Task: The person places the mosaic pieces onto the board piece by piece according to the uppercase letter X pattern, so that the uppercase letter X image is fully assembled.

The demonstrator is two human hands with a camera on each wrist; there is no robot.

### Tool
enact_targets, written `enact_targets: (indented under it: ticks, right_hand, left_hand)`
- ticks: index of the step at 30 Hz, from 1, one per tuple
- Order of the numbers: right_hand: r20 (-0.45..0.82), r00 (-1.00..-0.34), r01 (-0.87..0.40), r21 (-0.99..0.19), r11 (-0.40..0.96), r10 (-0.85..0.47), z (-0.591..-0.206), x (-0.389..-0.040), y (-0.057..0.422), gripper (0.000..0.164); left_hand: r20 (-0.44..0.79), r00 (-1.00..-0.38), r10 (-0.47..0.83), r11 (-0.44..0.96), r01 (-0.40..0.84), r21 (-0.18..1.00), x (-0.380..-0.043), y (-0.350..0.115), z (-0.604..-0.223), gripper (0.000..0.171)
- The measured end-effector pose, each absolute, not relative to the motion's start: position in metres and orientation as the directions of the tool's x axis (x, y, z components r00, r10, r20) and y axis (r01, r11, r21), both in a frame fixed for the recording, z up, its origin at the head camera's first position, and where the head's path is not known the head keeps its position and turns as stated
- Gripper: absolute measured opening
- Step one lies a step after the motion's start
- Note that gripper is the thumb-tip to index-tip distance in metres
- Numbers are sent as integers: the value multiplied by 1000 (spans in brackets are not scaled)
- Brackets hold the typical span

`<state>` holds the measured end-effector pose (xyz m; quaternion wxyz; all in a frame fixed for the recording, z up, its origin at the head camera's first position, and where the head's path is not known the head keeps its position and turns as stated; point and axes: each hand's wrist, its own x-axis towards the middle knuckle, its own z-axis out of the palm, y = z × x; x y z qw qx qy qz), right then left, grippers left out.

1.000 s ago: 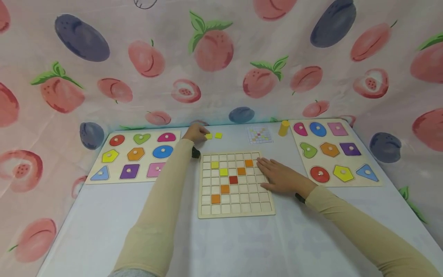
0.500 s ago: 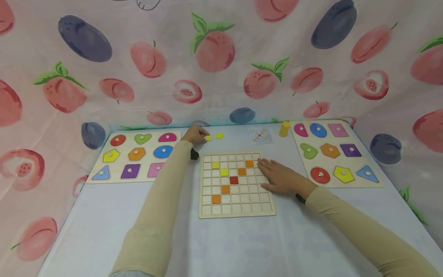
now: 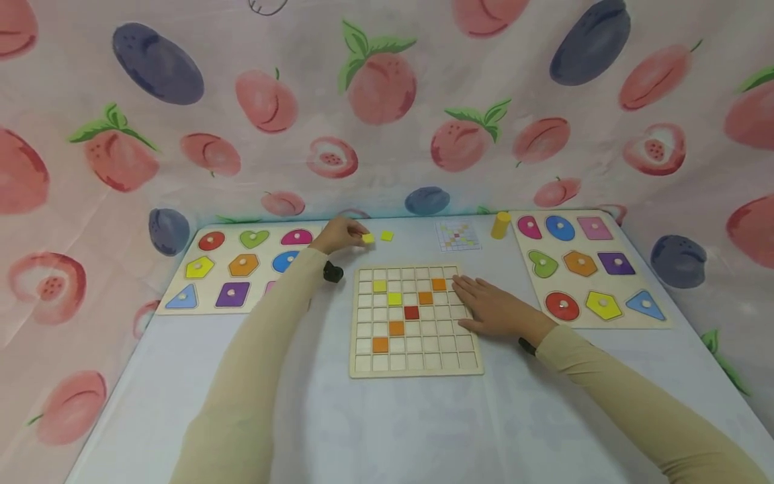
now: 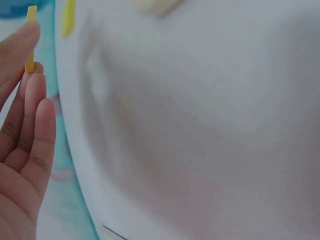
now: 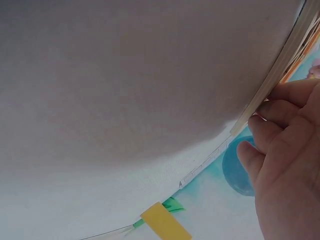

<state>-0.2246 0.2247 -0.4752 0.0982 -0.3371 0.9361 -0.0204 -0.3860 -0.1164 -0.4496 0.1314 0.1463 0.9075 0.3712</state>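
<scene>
My left hand [image 3: 340, 235] pinches a small yellow square tile [image 3: 368, 238] between thumb and fingertips at the back of the table. The left wrist view shows this tile edge-on under the thumb, the other fingers of the hand [image 4: 30, 150] extended. Just right of it lies a second yellow tile [image 3: 387, 236]. A wooden grid board [image 3: 414, 362] sits mid-table, with two yellow tiles, one red tile [image 3: 412, 312] and several orange tiles [image 3: 380, 345] in its cells. My right hand [image 3: 496, 309] rests with straight fingers on the board's right edge, also seen in the right wrist view.
Behind the grid board lies a printed pattern card [image 3: 457, 236], with a yellow cylinder [image 3: 500, 225] standing to its right. Wooden shape puzzle boards with knobbed pieces lie at the left [image 3: 224, 286] and right [image 3: 577, 286]. A fruit-print cloth [image 3: 387, 154] hangs behind the table.
My left hand has taken the tile up between its fingertips and its wrist has shifted slightly toward me. The right hand stays on the board's edge. The head view has moved a little.
</scene>
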Motion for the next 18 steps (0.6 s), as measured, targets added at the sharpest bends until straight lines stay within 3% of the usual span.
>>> enact_targets:
  ticks: [7,18]
  right_hand:
    - [-173,-752,-631,-95,770,-637,-474,-224,224,76]
    - [-176,-755,-625,-101,774,-632,-472,-224,224,75]
  left_hand:
    - [-57,-896,441,634,265,727,-366,-114,-443,27]
    - [-13,-808,589,555,392,734,-303,-87,-431,28]
